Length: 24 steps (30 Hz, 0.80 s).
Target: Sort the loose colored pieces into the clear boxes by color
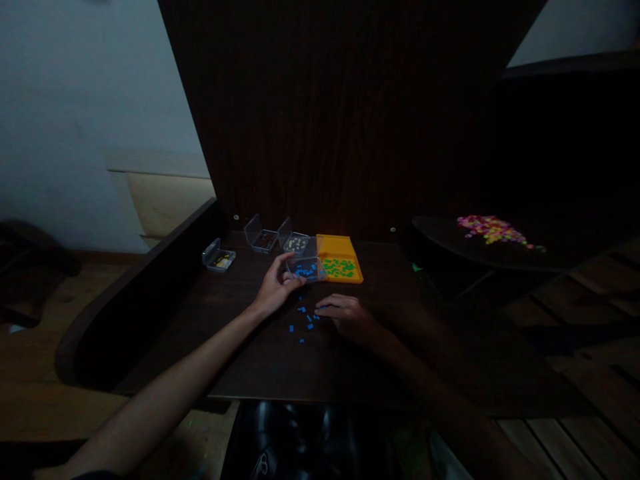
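Note:
My left hand (277,285) grips the left side of a clear plastic box (320,275) with its thumb and fingers. Inside that box lie small blue pieces (306,271), and its clear lid stands open at the back. More loose blue pieces (310,327) are scattered on the dark tabletop (250,363) in front of the box. Over their right edge is my right hand (346,313), its fingers bent and close together; a bit of blue shows by the fingertips, but I cannot make out whether they hold it. Touching the clear box, an open orange box (356,263) contains green pieces (340,268).
Behind my left hand stand open clear boxes with pale pieces (299,244) and brownish-red pieces (265,241). A small box with yellow pieces (220,261) is farther left. A pile of pink and yellow pieces (493,229) lies on a side shelf (450,243). A raised side panel (145,280) borders the left.

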{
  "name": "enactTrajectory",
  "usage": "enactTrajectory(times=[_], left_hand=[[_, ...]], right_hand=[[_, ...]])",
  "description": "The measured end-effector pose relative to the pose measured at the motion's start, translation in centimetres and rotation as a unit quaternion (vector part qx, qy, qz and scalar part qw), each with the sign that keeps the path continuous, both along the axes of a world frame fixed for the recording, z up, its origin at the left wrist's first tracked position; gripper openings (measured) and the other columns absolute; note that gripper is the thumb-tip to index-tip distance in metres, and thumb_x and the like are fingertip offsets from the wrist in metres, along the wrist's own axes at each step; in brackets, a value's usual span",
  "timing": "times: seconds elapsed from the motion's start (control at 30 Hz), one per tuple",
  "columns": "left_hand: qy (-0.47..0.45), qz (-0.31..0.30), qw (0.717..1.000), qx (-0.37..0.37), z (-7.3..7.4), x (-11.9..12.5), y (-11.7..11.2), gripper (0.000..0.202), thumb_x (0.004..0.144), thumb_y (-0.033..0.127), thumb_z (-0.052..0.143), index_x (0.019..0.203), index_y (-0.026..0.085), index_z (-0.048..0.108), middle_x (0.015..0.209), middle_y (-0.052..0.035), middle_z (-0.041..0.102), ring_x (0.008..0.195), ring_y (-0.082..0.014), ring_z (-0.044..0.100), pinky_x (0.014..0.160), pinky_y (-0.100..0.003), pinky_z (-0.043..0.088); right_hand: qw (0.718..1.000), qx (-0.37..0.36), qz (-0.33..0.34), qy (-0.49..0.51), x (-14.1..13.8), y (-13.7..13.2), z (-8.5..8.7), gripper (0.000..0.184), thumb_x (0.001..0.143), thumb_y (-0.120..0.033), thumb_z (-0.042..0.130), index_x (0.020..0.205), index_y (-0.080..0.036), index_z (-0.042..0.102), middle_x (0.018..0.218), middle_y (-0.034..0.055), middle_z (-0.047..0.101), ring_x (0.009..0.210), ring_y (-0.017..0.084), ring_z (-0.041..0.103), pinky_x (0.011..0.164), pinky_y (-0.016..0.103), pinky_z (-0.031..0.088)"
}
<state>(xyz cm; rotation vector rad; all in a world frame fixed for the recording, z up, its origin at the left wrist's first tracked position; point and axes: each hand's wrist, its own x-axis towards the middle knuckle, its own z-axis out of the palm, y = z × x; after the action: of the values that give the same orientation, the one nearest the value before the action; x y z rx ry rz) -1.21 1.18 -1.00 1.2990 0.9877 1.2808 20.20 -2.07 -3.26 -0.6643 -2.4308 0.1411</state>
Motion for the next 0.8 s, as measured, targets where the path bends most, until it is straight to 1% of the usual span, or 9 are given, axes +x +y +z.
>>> enactTrajectory(times=[0.1,0.2,0.27,0.4,0.57,0.67,0.73,0.8], left_hand=[[-0.004,-0.003,1.000,-0.002,0.0,0.1,0.0,0.068,0.062,0.023,0.075,0.124,0.020,0.047,0.086,0.0021,0.062,0.061,-0.0074,0.056,0.064,-0.022,0.046],[-0.007,-0.004,1.000,0.002,-0.1,0.1,0.1,0.067,0.061,0.023,0.075,0.123,0.021,0.047,0.100,-0.0012,0.062,0.063,-0.0063,0.056,0.065,-0.022,0.047],[-0.006,-0.006,1.000,0.004,-0.1,0.0,0.1,0.067,0.061,0.023,0.076,0.122,0.021,0.048,0.104,-0.0022,0.062,0.063,-0.0060,0.056,0.066,-0.022,0.047],[0.012,-0.025,1.000,-0.007,0.0,0.1,-0.2,0.067,0.062,0.022,0.076,0.123,0.019,0.049,0.097,-0.0009,0.062,0.060,-0.0052,0.052,0.064,-0.022,0.046],[0.018,-0.074,0.997,-0.025,0.1,0.6,-0.8,0.070,0.063,0.022,0.076,0.126,0.019,0.046,0.081,0.0025,0.061,0.062,-0.0076,0.055,0.065,-0.023,0.047],[0.016,-0.101,0.994,-0.029,0.0,1.1,-1.4,0.068,0.064,0.021,0.076,0.125,0.019,0.046,0.084,0.0013,0.060,0.064,-0.0073,0.055,0.064,-0.021,0.046],[0.008,-0.121,0.992,-0.027,-0.1,1.6,-1.8,0.067,0.064,0.021,0.076,0.124,0.019,0.047,0.088,-0.0001,0.059,0.066,-0.0074,0.055,0.064,-0.021,0.046],[0.000,-0.146,0.989,-0.027,-0.2,2.0,-2.3,0.067,0.065,0.020,0.076,0.125,0.019,0.046,0.086,0.0000,0.058,0.068,-0.0080,0.055,0.066,-0.022,0.047]], right_hand=[[1.000,0.004,-0.003,0.010,0.0,0.0,0.0,0.036,0.082,-0.001,0.046,0.097,-0.020,0.072,0.098,0.0079,0.071,0.088,0.018,0.066,0.075,0.031,0.055],[1.000,0.012,-0.007,0.015,0.0,0.0,0.3,0.039,0.082,0.001,0.042,0.097,-0.020,0.072,0.097,0.0076,0.071,0.086,0.017,0.066,0.074,0.030,0.056],[0.999,0.025,-0.010,0.024,0.1,0.0,0.6,0.040,0.083,0.001,0.041,0.097,-0.020,0.071,0.098,0.0072,0.071,0.086,0.016,0.066,0.073,0.029,0.056],[0.995,0.064,-0.027,0.069,0.4,0.1,1.3,0.036,0.086,-0.003,0.043,0.098,-0.022,0.071,0.100,0.0062,0.072,0.088,0.016,0.067,0.077,0.031,0.057],[0.984,0.077,-0.091,0.132,0.6,0.0,2.4,0.028,0.089,-0.011,0.051,0.101,-0.024,0.072,0.103,0.0058,0.072,0.094,0.017,0.068,0.083,0.033,0.057],[0.976,0.073,-0.106,0.175,0.4,-0.1,2.8,0.029,0.089,-0.010,0.052,0.100,-0.024,0.074,0.103,0.0057,0.072,0.094,0.017,0.068,0.084,0.032,0.057],[0.977,0.059,-0.110,0.175,0.2,-0.1,2.9,0.029,0.089,-0.010,0.051,0.100,-0.026,0.074,0.103,0.0041,0.072,0.093,0.017,0.068,0.084,0.031,0.057],[0.980,0.047,-0.103,0.166,0.1,-0.1,2.8,0.028,0.089,-0.012,0.053,0.100,-0.026,0.074,0.103,0.0038,0.072,0.093,0.017,0.068,0.083,0.031,0.058]])
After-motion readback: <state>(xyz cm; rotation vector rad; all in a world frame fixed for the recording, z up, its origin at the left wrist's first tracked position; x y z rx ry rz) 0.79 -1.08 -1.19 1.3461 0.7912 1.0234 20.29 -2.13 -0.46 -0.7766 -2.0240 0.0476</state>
